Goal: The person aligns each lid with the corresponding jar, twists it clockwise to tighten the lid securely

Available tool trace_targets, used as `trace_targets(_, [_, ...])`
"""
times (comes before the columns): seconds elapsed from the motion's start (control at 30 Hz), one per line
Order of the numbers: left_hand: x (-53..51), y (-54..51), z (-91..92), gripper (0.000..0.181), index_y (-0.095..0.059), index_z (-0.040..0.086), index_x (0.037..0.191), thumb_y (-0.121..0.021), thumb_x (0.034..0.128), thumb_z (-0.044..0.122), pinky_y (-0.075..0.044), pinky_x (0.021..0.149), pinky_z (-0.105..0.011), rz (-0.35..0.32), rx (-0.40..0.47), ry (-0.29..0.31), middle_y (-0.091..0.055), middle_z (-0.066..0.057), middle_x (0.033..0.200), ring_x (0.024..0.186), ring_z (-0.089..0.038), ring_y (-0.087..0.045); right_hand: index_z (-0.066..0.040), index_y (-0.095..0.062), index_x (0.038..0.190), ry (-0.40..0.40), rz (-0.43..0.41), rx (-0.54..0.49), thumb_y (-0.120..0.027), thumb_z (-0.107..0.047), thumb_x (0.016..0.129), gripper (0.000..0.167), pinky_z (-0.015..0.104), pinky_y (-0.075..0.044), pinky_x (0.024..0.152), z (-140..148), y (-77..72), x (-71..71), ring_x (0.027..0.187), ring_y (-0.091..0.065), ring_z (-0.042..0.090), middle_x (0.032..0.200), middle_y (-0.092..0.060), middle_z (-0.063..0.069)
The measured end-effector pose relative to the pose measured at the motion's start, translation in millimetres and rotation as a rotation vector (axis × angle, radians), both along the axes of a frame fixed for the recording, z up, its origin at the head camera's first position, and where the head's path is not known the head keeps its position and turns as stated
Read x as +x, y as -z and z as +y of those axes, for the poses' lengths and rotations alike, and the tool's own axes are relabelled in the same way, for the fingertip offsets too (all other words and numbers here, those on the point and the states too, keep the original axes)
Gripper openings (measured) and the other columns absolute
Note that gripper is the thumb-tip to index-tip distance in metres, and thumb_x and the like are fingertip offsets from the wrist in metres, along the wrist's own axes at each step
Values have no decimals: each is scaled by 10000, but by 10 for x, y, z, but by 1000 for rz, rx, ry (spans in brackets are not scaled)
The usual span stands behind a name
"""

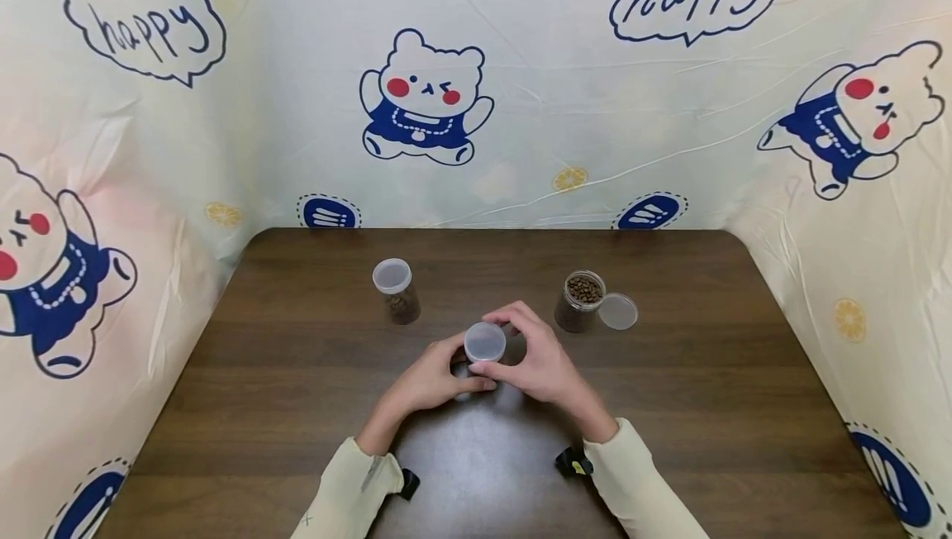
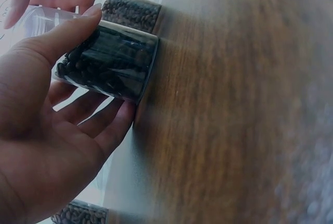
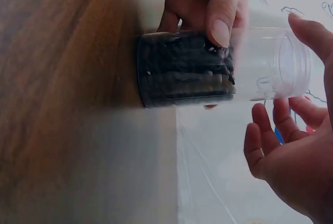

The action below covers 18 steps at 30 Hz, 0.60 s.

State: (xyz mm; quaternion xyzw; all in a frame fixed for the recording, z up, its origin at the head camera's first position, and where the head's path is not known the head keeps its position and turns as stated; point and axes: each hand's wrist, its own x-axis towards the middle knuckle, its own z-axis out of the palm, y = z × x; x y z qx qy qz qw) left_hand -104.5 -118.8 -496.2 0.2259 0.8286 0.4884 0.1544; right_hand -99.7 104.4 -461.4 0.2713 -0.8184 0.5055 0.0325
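A clear jar (image 2: 109, 60) with dark beans or seeds in its lower half stands upright at the middle of the table, its base at the tabletop. My left hand (image 1: 431, 374) grips its lower body, thumb on one side and fingers round the other. At the top, the thumb and fingers of my right hand (image 1: 539, 357) hold the translucent lid (image 1: 485, 342) by its rim. The lid sits on the jar. In the right wrist view the jar (image 3: 184, 70) shows clear space above its dark contents.
Further back on the left stands a lidded jar (image 1: 402, 306) with brown contents. An uncapped jar (image 1: 576, 313) filled with brown pellets or beans stands at back right, its loose lid (image 1: 618, 312) flat beside it. A printed cloth (image 1: 521, 126) hangs behind the wooden table (image 1: 283, 407).
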Motion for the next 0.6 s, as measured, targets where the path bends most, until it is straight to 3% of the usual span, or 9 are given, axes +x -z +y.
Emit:
trace_targets(0.13, [10,-9,-5,578,-627,242,1378,-887,867,320,-539,1037,-366,4,-8,-7,-713,70,1292,1171,-118,-666,-171,-615,1338,1,-4,42,-943,-331,796,654,431,-526,997,3,-28,10,1137,-598,139,1279,-619,-7])
trace_targets(0.27, [6,-10,5,592,-624,265,1379,-886,861,382,-528,1063,-413,3,-12,1,-710,81,1304,1194,-114,-661,-200,-585,1463,-105,-49,38,-895,-246,859,681,434,-500,1052,111,-65,-67,1277,-573,176,1453,-597,5])
trace_targets(0.4, [0,-5,5,618,-616,281,1390,-887,851,416,-525,1068,-441,0,-10,1,-706,84,1322,1206,-114,-658,-240,-645,1426,-179,-85,29,-866,-222,890,580,472,-500,1067,172,-108,-142,1281,-579,163,1434,-640,-28])
trace_targets(0.6, [-5,-10,4,595,-622,292,1371,-883,854,426,-531,1045,-406,-1,-13,-2,-712,96,1290,1172,-104,-662,-227,-682,1321,-101,7,45,-923,-260,827,550,366,-531,981,78,-111,-113,1127,-621,132,1260,-668,-27])
